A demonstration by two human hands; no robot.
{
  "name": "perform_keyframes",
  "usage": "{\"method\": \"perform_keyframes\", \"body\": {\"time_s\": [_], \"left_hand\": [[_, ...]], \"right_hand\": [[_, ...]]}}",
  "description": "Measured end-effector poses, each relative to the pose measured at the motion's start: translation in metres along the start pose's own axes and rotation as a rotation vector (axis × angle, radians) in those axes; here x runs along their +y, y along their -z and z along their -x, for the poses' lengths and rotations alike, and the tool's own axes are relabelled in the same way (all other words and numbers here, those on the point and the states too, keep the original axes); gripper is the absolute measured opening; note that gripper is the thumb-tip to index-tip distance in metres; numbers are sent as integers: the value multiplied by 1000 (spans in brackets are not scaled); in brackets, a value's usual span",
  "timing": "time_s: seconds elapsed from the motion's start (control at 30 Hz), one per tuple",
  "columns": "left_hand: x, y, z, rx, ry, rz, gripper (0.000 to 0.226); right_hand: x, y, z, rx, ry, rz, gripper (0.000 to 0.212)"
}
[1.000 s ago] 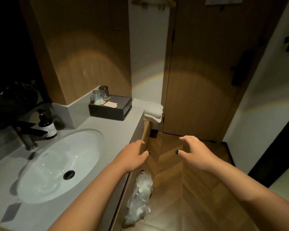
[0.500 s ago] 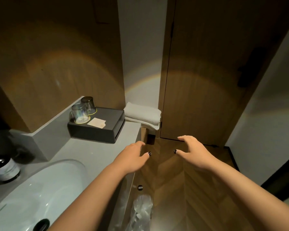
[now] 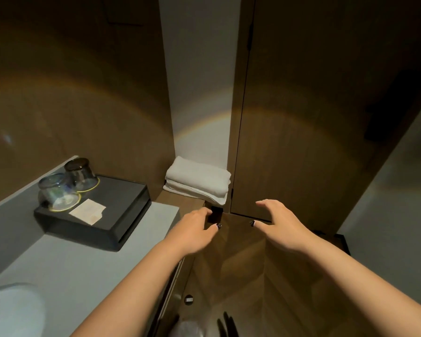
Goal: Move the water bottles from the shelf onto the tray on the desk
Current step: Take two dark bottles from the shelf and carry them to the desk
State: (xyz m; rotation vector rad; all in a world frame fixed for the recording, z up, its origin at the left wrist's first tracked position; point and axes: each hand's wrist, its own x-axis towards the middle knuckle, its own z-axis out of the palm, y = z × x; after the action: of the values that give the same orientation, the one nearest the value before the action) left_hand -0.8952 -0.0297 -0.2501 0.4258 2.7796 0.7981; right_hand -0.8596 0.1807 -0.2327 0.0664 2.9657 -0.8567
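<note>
No water bottle, shelf or desk tray shows in this view. My left hand [image 3: 195, 229] is stretched forward over the right end of a grey washbasin counter [image 3: 88, 263], fingers loosely apart and holding nothing. My right hand [image 3: 280, 222] hovers beside it over the wooden floor, fingers spread, also holding nothing. Both forearms reach in from the bottom of the frame.
A black box [image 3: 100, 215] on the counter carries two upturned glasses [image 3: 58, 190] and a paper card. Folded white towels [image 3: 199, 183] lie on a ledge beyond the counter end. A wooden door [image 3: 301, 117] stands ahead. The white basin [image 3: 10, 310] is at bottom left.
The view has swung right and closer to the door: the basin and soap bottle have slid out to the left, the black box and towels appear nearer. Both hands keep their pose.
</note>
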Motion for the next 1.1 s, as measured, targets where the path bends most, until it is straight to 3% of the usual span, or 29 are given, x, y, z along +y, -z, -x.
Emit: {"method": "perform_keyframes", "body": {"time_s": [0.43, 1.1], "left_hand": [[46, -23, -160, 0, 117, 64, 53], [-84, 60, -382, 82, 323, 73, 53]], "right_hand": [[85, 69, -163, -124, 99, 32, 57], [15, 24, -450, -269, 250, 50, 55]]}}
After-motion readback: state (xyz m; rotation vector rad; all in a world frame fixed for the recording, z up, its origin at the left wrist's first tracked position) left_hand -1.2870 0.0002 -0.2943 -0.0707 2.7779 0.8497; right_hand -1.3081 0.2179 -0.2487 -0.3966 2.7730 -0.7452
